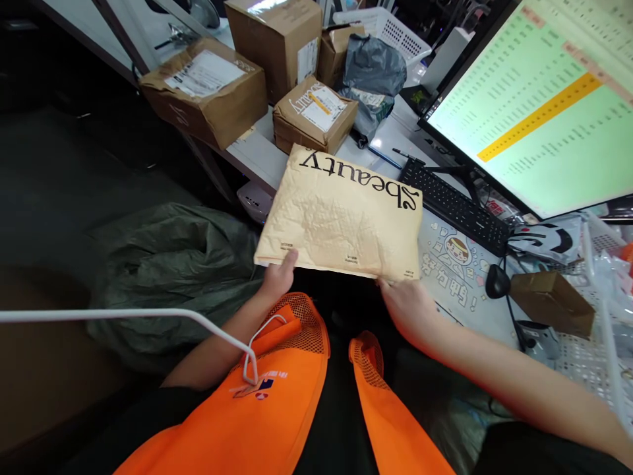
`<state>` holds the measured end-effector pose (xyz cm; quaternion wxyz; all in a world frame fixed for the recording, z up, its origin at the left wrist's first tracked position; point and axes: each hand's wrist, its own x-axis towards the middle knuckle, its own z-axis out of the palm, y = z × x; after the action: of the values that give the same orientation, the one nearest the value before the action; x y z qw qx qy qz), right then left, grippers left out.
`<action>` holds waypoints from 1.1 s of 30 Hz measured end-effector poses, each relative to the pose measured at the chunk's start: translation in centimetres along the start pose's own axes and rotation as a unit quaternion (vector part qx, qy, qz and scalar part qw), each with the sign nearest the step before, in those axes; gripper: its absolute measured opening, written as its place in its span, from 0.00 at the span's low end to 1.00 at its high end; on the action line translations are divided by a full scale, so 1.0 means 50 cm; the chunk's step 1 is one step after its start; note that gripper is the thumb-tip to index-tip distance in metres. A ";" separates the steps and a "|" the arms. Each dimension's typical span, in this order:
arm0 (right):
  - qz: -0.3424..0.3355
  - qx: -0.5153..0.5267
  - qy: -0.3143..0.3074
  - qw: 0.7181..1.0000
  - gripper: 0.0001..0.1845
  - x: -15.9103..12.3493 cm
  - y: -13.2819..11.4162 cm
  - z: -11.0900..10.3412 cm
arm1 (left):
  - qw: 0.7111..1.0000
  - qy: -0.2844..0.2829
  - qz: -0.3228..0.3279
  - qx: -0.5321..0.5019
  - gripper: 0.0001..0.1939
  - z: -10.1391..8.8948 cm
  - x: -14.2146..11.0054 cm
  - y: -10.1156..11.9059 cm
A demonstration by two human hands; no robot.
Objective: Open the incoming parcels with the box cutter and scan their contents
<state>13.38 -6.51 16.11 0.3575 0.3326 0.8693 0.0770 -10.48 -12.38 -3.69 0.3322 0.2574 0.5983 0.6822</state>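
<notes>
1. At 6 o'clock, an orange vest [277, 415] is worn; its loose front could be snagged if the parcel were drawn in close.
2. At centre, a padded envelope [341, 211] is held by its near edge, lettering upside down. The near-left corner is pinched by the left hand [277, 280], thumb on top, remaining fingers hidden. The near-right edge is gripped by the right hand [408, 307], fingers closed narrow, their tips mostly hidden. With its far side unheld, it could be tipped forward, or dropped into the dark gap below if either pinch were loosened.
3. At 9 o'clock, a green sack [168, 277] is seen, where a slipped parcel could be caught.
4. At 2 o'clock, keys on the keyboard [455, 204] could be pressed by a sagging corner.
5. At 12 o'clock, a small carton [316, 115] could be nudged by the far edge; contact cannot be confirmed.
</notes>
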 end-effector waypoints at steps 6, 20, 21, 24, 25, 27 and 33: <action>0.023 0.065 0.097 0.993 0.36 -0.156 0.118 0.111 | 0.985 -0.147 -0.020 0.089 0.47 -0.017 -0.012 0.001; -0.096 0.023 0.158 0.983 0.33 0.013 -0.030 -0.019 | 0.969 -0.212 0.017 0.125 0.46 -0.016 -0.025 0.007; -0.101 0.013 0.150 0.983 0.33 0.025 -0.035 -0.029 | 0.972 -0.199 0.017 0.126 0.46 -0.016 -0.026 0.009; -0.110 -0.010 0.134 0.985 0.34 0.047 -0.049 -0.049 | 0.965 -0.211 0.014 0.152 0.45 -0.019 -0.025 0.016; -0.111 -0.018 0.130 0.985 0.34 0.050 -0.057 -0.054 | 0.960 -0.223 0.015 0.167 0.44 -0.022 -0.023 0.018; -0.101 -0.033 0.119 0.987 0.34 0.052 -0.079 -0.063 | 0.950 -0.240 0.029 0.198 0.42 -0.029 -0.019 0.022; -0.063 -0.071 0.094 0.991 0.34 0.037 -0.112 -0.077 | 0.936 -0.271 0.068 0.212 0.35 -0.035 -0.018 0.021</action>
<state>6.86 -9.24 15.78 0.3010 0.2427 0.9105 0.1465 -11.35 -14.25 -2.86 0.3723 0.5372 0.5976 0.4645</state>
